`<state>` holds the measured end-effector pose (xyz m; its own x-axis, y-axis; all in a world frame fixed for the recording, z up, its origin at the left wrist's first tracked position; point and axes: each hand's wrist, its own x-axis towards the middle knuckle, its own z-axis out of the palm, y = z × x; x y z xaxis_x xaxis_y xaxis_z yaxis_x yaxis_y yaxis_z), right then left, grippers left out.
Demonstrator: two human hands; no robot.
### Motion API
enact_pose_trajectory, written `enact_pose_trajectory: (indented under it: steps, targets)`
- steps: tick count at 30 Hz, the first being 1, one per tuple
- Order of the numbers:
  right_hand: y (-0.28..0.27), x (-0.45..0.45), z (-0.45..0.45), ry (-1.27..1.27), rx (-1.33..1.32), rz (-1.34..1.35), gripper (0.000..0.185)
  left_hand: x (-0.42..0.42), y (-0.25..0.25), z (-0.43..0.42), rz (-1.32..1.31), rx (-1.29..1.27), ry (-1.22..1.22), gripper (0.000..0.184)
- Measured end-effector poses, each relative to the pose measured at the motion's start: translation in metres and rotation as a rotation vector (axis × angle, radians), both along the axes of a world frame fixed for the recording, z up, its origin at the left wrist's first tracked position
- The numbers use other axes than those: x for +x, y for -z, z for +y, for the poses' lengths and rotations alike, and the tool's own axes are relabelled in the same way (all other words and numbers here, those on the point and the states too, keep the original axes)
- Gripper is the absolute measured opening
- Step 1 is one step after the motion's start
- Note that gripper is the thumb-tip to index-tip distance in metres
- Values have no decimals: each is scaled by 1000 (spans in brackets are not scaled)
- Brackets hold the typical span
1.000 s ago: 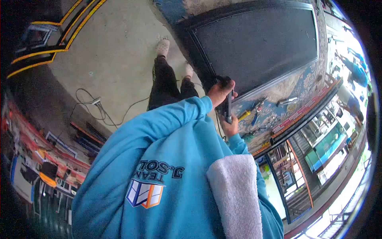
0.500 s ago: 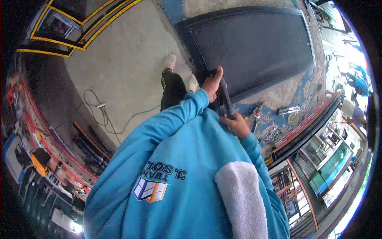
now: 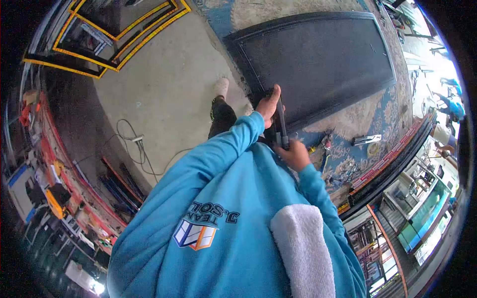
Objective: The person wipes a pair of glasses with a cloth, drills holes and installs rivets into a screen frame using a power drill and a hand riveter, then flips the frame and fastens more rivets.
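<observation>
Nearest, a white towel (image 3: 304, 238) hangs over the right shoulder, short of the grip. Both hands are on one dark bar-like tool (image 3: 282, 118): the right hand (image 3: 296, 155) is closed round its lower end, while the left hand (image 3: 268, 110) is partly curled at its upper part, thumb raised. Its exact kind cannot be told.

Just beyond the grip lies a dark framed panel (image 3: 318, 67), flat, its surface filling the border on every side that shows. That much looks assembled; whether anything is unfastened or unfinished, or whether the tool touches the near corner, cannot be told.

Right of the grip, a yellow-handled tool (image 3: 312, 149) and a silver-and-black piece (image 3: 366, 140) lie apart from both hands. Farther right are long dark lengths (image 3: 403, 155); well off to the left, yellow-edged frames (image 3: 118, 65). Farthest right, a person in blue (image 3: 453, 106) is blurred.
</observation>
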<state>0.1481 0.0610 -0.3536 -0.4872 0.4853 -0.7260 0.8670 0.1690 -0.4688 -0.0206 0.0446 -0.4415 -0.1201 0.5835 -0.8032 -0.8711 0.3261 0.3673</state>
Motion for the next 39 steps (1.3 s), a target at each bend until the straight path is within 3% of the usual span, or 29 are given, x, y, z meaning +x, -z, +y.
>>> enact_pose_trajectory:
  steps: [1,3,4,5,7,8,11,13,16,20,21,23,24,27,28,30,31,32,36,39]
  targets:
    - [-30,-3,10,-82,-17,-22,43,1,0,2,40,-32,5,71]
    - [-80,-7,26,482,-548,157,43,-4,-10,-1,31,-30,-1,70]
    - [-93,-11,35,510,-678,126,39,-5,-13,-4,16,-39,-12,70]
    - [-86,-12,30,512,-673,133,39,-6,-11,-1,20,-32,-7,70]
    - [-45,-5,8,227,-245,164,35,-1,6,3,-54,-43,-48,69]
    - [-7,4,3,317,-436,338,37,1,16,3,-51,-34,-45,69]
    - [28,13,-16,537,-659,376,36,4,28,-1,20,-2,11,69]
    - [28,10,-16,510,-638,217,38,6,16,-2,89,-19,39,68]
    - [61,4,-40,438,-85,271,40,-1,12,0,44,-21,68,68]
    - [77,5,-45,351,90,183,42,-1,15,-5,12,66,96,72]
    - [70,12,-39,364,88,175,42,1,12,-5,4,63,109,72]
    - [31,13,-13,-43,90,84,40,-1,2,0,-39,6,-17,72]
    - [-15,0,4,-62,36,-6,47,-2,13,0,-20,-10,-18,78]
    - [-64,10,30,461,-390,225,44,-2,11,-3,12,-56,8,70]
    - [-57,10,27,464,-391,231,44,-4,10,-1,17,-56,11,70]
    - [-27,16,13,218,-134,258,41,1,4,3,-4,-67,-49,69]
    - [-12,16,9,218,-364,284,43,3,2,9,-15,-68,-84,69]
    - [13,16,3,290,-402,266,43,3,18,6,-7,-42,-55,68]
    - [22,10,0,416,-612,261,44,3,23,0,23,-64,-18,68]
    - [43,11,-17,418,-408,365,46,5,14,4,59,-14,-53,69]
